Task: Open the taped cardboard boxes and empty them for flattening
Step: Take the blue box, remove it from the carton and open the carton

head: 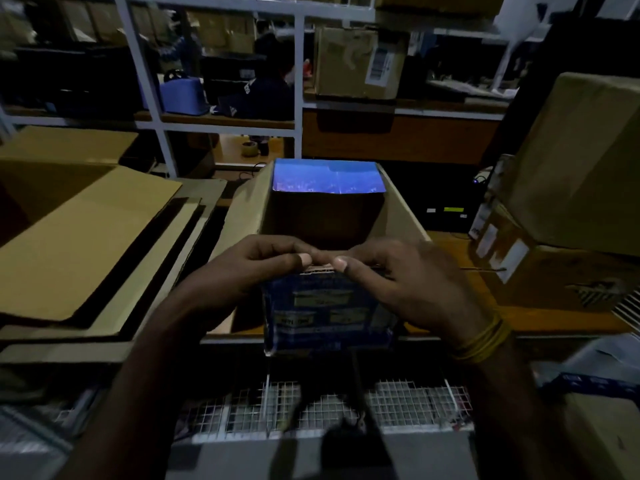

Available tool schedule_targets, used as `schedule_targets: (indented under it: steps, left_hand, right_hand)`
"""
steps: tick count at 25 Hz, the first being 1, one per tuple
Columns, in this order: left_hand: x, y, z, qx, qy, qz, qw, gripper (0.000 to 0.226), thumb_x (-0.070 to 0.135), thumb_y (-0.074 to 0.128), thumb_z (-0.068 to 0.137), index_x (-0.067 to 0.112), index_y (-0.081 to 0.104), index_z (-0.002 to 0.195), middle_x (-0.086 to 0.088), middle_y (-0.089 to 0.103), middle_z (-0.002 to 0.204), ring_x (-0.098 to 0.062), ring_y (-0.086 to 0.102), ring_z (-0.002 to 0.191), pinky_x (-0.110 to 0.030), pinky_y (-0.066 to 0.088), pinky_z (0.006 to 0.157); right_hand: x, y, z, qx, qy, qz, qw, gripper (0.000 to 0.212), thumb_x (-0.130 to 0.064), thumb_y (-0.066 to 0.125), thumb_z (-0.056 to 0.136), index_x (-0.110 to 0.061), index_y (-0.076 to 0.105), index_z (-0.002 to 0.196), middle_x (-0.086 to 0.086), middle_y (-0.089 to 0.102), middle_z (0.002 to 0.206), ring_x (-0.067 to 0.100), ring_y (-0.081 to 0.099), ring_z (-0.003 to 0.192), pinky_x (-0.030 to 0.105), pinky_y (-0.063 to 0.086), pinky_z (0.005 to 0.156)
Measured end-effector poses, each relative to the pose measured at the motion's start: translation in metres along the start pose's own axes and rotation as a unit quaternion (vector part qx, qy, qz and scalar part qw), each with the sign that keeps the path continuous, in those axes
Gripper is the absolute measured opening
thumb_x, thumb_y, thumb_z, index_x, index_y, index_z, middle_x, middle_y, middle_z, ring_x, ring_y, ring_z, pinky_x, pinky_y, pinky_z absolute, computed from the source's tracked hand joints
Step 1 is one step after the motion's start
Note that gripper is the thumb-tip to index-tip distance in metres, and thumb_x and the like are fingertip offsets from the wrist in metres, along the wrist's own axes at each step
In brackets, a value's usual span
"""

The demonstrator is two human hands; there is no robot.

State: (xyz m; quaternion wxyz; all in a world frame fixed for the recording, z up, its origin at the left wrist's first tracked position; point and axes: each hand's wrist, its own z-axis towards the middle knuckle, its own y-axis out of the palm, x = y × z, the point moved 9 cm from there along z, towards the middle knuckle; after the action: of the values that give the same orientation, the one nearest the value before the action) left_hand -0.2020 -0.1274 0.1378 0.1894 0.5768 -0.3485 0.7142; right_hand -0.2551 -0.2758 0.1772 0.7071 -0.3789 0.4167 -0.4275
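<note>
We count one open blue printed box (327, 313), flaps up, standing upright at the near edge of the table (512, 320), its long axis running away from us. Our left hand (252, 265) and right hand (398, 271) both grasp its near flap, thumbs almost touching on the rim. One flattened carton (79, 244) lies left; two stacked brown boxes (561, 244) sit right.

A single head-worn wide-angle camera looks forward and steeply down, close over both hands at the open blue box (329, 306) (straight lines bow near the edges), with white shelving (298, 64) filling the background ahead.
</note>
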Motion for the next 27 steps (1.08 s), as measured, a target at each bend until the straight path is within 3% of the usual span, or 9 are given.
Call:
schedule_targets:
  steps: [4,9,11,14,16,18,21,25,27]
  left_hand:
    - [-0.017,0.018,-0.018,0.024,-0.055,-0.006,0.998,0.027,0.022,0.062,0.091,0.022,0.072,0.116,0.007,0.063,0.131,-0.011,0.059,0.122,-0.029,0.055,0.093]
    - [-0.049,0.035,-0.018,0.040,-0.105,0.152,0.982,0.053,0.029,0.077,0.079,0.039,0.062,0.128,0.014,0.029,0.158,-0.011,0.033,0.143,-0.019,0.045,0.100]
    - [-0.060,0.039,-0.011,0.071,-0.102,0.234,0.964,0.062,0.024,0.079,0.080,0.037,0.055,0.135,0.008,0.020,0.162,-0.015,0.021,0.149,-0.025,0.038,0.110]
    - [-0.075,0.044,0.001,0.104,-0.140,0.365,0.915,0.077,0.030,0.080,0.079,0.039,0.042,0.145,0.003,0.007,0.165,-0.023,0.004,0.152,-0.052,0.025,0.119]
    - [-0.077,0.046,0.007,0.141,-0.157,0.444,0.871,0.084,0.036,0.078,0.080,0.040,0.033,0.150,0.003,0.005,0.165,-0.025,0.001,0.152,-0.057,0.007,0.121]
    - [-0.069,0.043,0.014,0.206,-0.130,0.497,0.833,0.088,0.039,0.078,0.079,0.039,0.028,0.152,0.000,0.015,0.163,-0.026,0.008,0.151,-0.055,0.002,0.119]
    - [-0.060,0.030,0.027,0.275,-0.093,0.528,0.798,0.087,0.038,0.079,0.076,0.036,0.032,0.150,-0.010,0.033,0.150,-0.029,0.029,0.142,-0.053,0.015,0.118]
    - [-0.059,0.016,0.050,0.253,-0.132,0.593,0.753,0.057,0.042,0.069,0.085,0.037,0.045,0.136,0.000,0.049,0.136,-0.022,0.048,0.124,-0.045,0.024,0.110]
    - [-0.054,0.007,0.056,0.243,-0.122,0.597,0.755,0.040,0.045,0.065,0.087,0.039,0.054,0.124,0.008,0.058,0.122,-0.017,0.055,0.113,-0.042,0.027,0.104]
  right_hand:
    - [0.006,0.022,-0.022,-0.047,0.015,0.032,0.998,0.039,-0.067,0.043,0.093,-0.046,0.063,0.119,-0.019,0.064,0.115,0.005,0.059,0.098,0.029,0.045,0.071]
    - [0.028,0.067,-0.036,-0.113,0.034,0.033,0.992,0.051,-0.060,0.055,0.090,-0.042,0.052,0.137,-0.009,0.044,0.150,0.013,0.043,0.133,0.031,0.036,0.101]
    - [0.040,0.080,-0.036,-0.102,0.045,0.033,0.993,0.056,-0.060,0.059,0.087,-0.043,0.049,0.140,-0.004,0.034,0.157,0.017,0.034,0.142,0.035,0.029,0.112]
    - [0.059,0.097,-0.031,-0.112,0.059,-0.002,0.992,0.065,-0.055,0.065,0.084,-0.045,0.041,0.144,0.001,0.017,0.164,0.022,0.016,0.150,0.046,0.016,0.120]
    - [0.071,0.103,-0.024,-0.119,0.067,-0.020,0.990,0.073,-0.048,0.070,0.084,-0.046,0.033,0.147,0.002,0.007,0.165,0.025,0.004,0.152,0.052,0.009,0.120]
    - [0.079,0.102,-0.014,-0.093,0.066,-0.033,0.993,0.079,-0.039,0.073,0.083,-0.044,0.029,0.149,0.003,0.014,0.163,0.027,0.010,0.151,0.050,0.013,0.119]
    - [0.086,0.088,0.004,-0.008,0.050,-0.062,0.997,0.076,-0.030,0.074,0.082,-0.039,0.036,0.147,0.001,0.045,0.137,0.024,0.042,0.126,0.038,0.035,0.102]
    - [0.094,0.089,0.029,0.006,0.040,-0.102,0.994,0.041,-0.030,0.071,0.083,-0.031,0.059,0.122,0.000,0.055,0.116,0.024,0.050,0.109,0.035,0.037,0.087]
    - [0.097,0.093,0.039,-0.008,0.018,-0.095,0.995,0.031,-0.030,0.071,0.082,-0.029,0.063,0.112,-0.001,0.057,0.111,0.023,0.053,0.105,0.034,0.035,0.082]
